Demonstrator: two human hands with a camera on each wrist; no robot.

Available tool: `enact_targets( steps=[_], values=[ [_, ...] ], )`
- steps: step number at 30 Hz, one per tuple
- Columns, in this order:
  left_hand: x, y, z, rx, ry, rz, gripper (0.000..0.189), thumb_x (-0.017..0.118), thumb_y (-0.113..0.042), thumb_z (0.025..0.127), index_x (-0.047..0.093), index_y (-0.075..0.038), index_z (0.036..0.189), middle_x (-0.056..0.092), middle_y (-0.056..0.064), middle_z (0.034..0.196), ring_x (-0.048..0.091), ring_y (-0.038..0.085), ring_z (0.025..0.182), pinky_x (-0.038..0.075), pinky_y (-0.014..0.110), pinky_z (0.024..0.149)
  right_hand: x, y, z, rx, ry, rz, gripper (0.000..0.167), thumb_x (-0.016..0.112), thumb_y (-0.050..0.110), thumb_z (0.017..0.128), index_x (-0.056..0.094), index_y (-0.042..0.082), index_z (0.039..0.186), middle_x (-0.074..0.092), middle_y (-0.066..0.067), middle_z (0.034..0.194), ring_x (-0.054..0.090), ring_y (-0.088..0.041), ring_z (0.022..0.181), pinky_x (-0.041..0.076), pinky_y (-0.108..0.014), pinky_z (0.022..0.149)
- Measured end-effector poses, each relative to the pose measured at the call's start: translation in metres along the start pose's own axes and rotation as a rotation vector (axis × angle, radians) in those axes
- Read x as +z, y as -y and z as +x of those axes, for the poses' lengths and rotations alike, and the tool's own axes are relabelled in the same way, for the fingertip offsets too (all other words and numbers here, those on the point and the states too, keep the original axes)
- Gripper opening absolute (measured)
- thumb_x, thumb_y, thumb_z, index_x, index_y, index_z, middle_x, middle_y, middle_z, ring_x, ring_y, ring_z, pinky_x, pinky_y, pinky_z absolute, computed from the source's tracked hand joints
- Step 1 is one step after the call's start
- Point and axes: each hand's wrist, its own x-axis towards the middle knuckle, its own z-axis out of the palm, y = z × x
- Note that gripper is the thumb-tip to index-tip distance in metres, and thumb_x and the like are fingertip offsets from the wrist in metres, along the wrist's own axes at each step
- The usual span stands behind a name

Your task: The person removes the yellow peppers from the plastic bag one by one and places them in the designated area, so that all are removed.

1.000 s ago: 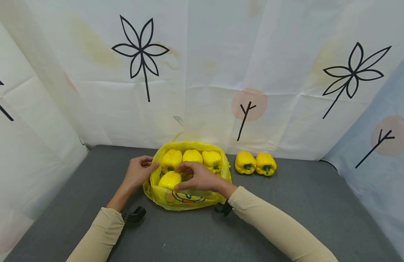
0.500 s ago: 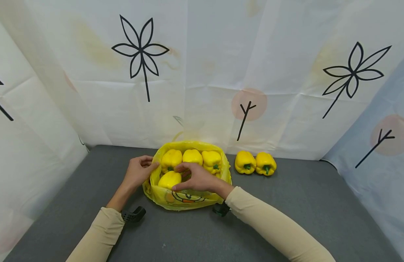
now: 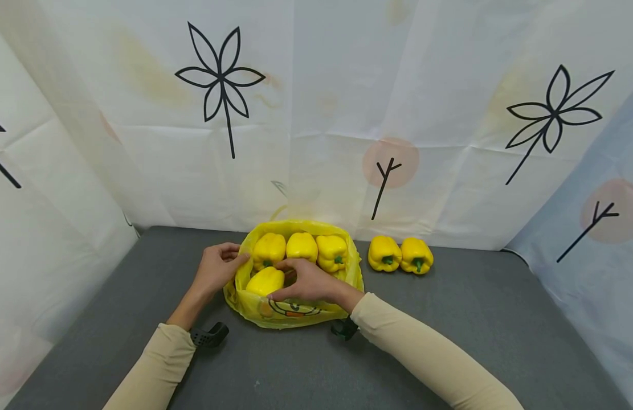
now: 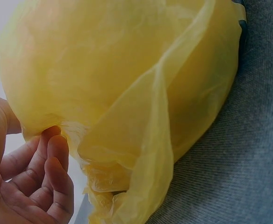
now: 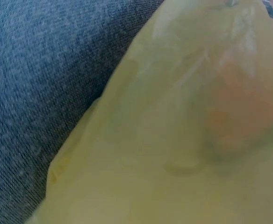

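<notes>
A yellow plastic bag (image 3: pixel 290 320) with a printed cartoon face stands open on the dark table, several yellow bell peppers inside. My left hand (image 3: pixel 217 270) pinches the bag's left rim between thumb and fingers; the left wrist view shows those fingers at the bunched plastic (image 4: pixel 52 123). Reaching into the mouth from the right, my right hand (image 3: pixel 313 283) has thumb and fingers curved about the front-left yellow bell pepper (image 3: pixel 265 281). Behind it lie three more peppers, such as the back-left one (image 3: pixel 269 249). In the right wrist view the bag (image 5: pixel 174 140) hides the right hand.
Two yellow bell peppers (image 3: pixel 384 254) lie side by side on the table, right of the bag. The dark table (image 3: pixel 275 376) extends in front and to both sides. A white printed sheet (image 3: pixel 326 114) hangs behind it.
My right hand has shifted slightly left and closer round the front-left bell pepper, which has moved a little left. My left hand stays at the bag's rim.
</notes>
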Motion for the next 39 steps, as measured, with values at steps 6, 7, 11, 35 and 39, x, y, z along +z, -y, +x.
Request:
enact_targets(
  steps=[6, 7, 11, 35, 39],
  values=[
    [0.0, 0.0, 0.0, 0.006, 0.002, 0.003, 0.037, 0.066, -0.02, 0.101, 0.064, 0.009, 0.125, 0.069, 0.02, 0.109, 0.068, 0.032, 0.1, 0.057, 0.027, 0.078, 0.001, -0.001, 0.001, 0.019, 0.006, -0.035, 0.076, 0.08, 0.035, 0.09, 0.046, 0.006, 0.151, 0.053, -0.007, 0.146, 0.059, -0.019, 0.122, 0.05, -0.029, 0.097],
    [0.0, 0.0, 0.0, 0.006, 0.002, 0.004, 0.037, 0.066, -0.02, 0.101, 0.064, 0.009, 0.125, 0.069, 0.02, 0.109, 0.068, 0.032, 0.1, 0.057, 0.027, 0.078, 0.002, 0.0, 0.001, 0.022, 0.004, -0.041, 0.076, 0.08, 0.035, 0.089, 0.046, 0.007, 0.151, 0.053, -0.006, 0.145, 0.059, -0.018, 0.122, 0.05, -0.029, 0.097],
    [0.0, 0.0, 0.001, 0.001, -0.001, -0.003, 0.035, 0.066, -0.018, 0.101, 0.065, 0.008, 0.124, 0.069, 0.02, 0.108, 0.068, 0.03, 0.097, 0.057, 0.025, 0.076, 0.003, 0.0, 0.001, 0.032, 0.003, -0.051, 0.076, 0.081, 0.035, 0.089, 0.046, 0.007, 0.151, 0.054, -0.005, 0.144, 0.058, -0.017, 0.122, 0.05, -0.029, 0.096],
    [0.0, 0.0, 0.001, 0.003, -0.003, -0.014, 0.035, 0.067, -0.018, 0.1, 0.065, 0.009, 0.122, 0.069, 0.018, 0.104, 0.067, 0.023, 0.091, 0.055, 0.022, 0.072, -0.001, 0.005, -0.003, 0.014, -0.047, -0.056, 0.085, 0.085, 0.039, 0.083, 0.044, 0.011, 0.153, 0.053, -0.001, 0.143, 0.055, -0.013, 0.119, 0.048, -0.033, 0.097],
    [0.0, 0.0, 0.0, 0.001, -0.005, -0.009, 0.035, 0.067, -0.018, 0.1, 0.065, 0.009, 0.123, 0.07, 0.018, 0.104, 0.067, 0.025, 0.092, 0.055, 0.023, 0.072, -0.007, 0.006, -0.005, 0.005, -0.055, -0.008, 0.087, 0.087, 0.036, 0.081, 0.044, 0.01, 0.153, 0.053, -0.001, 0.142, 0.056, -0.015, 0.119, 0.048, -0.034, 0.097]
  ],
)
